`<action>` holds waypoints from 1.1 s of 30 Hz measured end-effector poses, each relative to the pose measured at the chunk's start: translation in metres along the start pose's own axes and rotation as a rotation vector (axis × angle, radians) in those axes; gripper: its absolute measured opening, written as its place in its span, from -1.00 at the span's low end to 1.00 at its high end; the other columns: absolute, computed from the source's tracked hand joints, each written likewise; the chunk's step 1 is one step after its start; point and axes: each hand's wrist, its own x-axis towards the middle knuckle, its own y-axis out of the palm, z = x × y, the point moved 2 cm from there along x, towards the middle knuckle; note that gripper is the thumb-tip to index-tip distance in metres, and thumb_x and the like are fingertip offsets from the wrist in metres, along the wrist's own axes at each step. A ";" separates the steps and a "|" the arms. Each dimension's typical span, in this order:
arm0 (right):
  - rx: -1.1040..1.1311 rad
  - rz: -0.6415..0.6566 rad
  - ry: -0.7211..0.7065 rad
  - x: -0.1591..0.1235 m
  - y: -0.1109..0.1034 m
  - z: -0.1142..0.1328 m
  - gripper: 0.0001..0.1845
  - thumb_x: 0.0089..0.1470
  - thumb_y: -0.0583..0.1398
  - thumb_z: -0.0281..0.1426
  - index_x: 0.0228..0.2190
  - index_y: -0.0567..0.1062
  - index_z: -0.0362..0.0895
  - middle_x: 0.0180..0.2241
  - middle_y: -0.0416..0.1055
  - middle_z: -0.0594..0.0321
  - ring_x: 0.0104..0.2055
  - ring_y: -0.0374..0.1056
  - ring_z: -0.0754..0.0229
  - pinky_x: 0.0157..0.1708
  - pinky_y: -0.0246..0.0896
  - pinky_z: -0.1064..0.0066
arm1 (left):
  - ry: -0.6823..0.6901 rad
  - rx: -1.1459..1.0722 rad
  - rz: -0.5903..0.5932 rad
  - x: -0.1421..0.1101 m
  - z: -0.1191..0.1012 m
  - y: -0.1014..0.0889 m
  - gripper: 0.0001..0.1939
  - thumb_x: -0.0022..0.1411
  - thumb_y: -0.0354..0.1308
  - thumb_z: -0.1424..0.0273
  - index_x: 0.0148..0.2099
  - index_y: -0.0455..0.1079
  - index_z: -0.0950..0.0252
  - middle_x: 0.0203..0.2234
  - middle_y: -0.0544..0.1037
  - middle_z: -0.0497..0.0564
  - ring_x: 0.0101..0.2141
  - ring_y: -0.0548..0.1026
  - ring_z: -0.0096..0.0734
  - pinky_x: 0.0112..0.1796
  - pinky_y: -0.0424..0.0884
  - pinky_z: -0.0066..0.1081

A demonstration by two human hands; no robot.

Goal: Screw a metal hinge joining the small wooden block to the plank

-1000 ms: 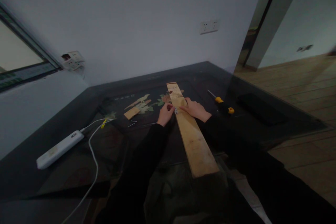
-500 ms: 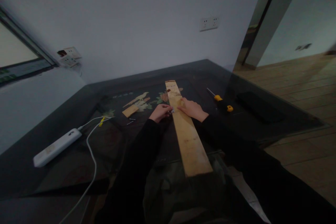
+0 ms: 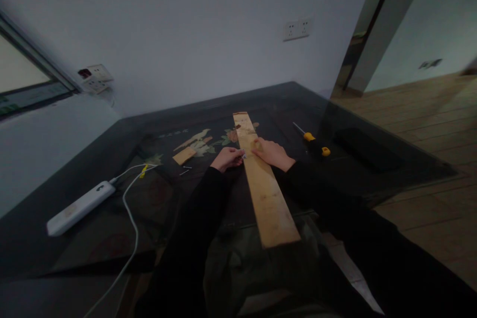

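Note:
A long wooden board (image 3: pixel 266 194) lies lengthwise on the dark table, its near end sticking out over the table's front edge. From the left, my left hand (image 3: pixel 228 158) pinches a small metal piece (image 3: pixel 244 154) against the board's left edge; its exact kind is too small to make out. My right hand (image 3: pixel 275 153) rests over the board's right side, fingers closed around it just opposite the left hand. Beyond the hands, the board's far end shows dark marks.
A screwdriver (image 3: pixel 312 141) with a yellow and black handle lies to the right, near a dark flat object (image 3: pixel 367 149). On the left are a small wood block (image 3: pixel 184 155), a few screws or nails (image 3: pixel 185 171) and a white power strip (image 3: pixel 81 207) with its cable (image 3: pixel 130 216).
My left hand has shifted slightly left and turned flatter, still pinching at the board's edge. The board's near end has swung slightly left in view; my right hand keeps its hold.

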 end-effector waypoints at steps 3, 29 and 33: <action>0.002 0.011 0.001 0.000 -0.001 0.000 -0.46 0.19 0.03 -0.07 0.12 0.30 -0.05 -0.05 0.47 -0.05 -0.04 0.43 -0.14 -0.13 0.27 0.15 | -0.005 -0.010 -0.003 -0.002 -0.001 0.001 -0.73 0.18 0.29 0.43 -0.51 0.33 0.39 -0.68 0.43 -0.05 -0.64 0.37 -0.64 -0.51 0.33 -0.58; -0.005 0.022 -0.020 0.000 -0.004 0.000 -0.47 0.19 0.03 -0.06 0.11 0.31 -0.04 -0.05 0.48 -0.04 -0.03 0.43 -0.15 -0.15 0.27 0.17 | 0.034 0.087 -0.016 -0.002 -0.001 0.001 -0.82 0.23 0.21 0.51 -0.37 0.25 0.32 -0.59 0.46 -0.09 -0.63 0.46 -0.55 -0.48 0.46 -0.49; -0.010 0.028 -0.031 0.000 -0.004 0.000 -0.46 0.20 0.02 -0.06 0.12 0.30 -0.03 -0.04 0.48 -0.03 -0.02 0.42 -0.14 -0.14 0.26 0.18 | 0.100 0.167 -0.069 -0.001 -0.002 0.001 -0.81 0.20 0.23 0.52 -0.38 0.25 0.33 -0.57 0.47 -0.09 -0.60 0.47 -0.55 -0.45 0.48 -0.50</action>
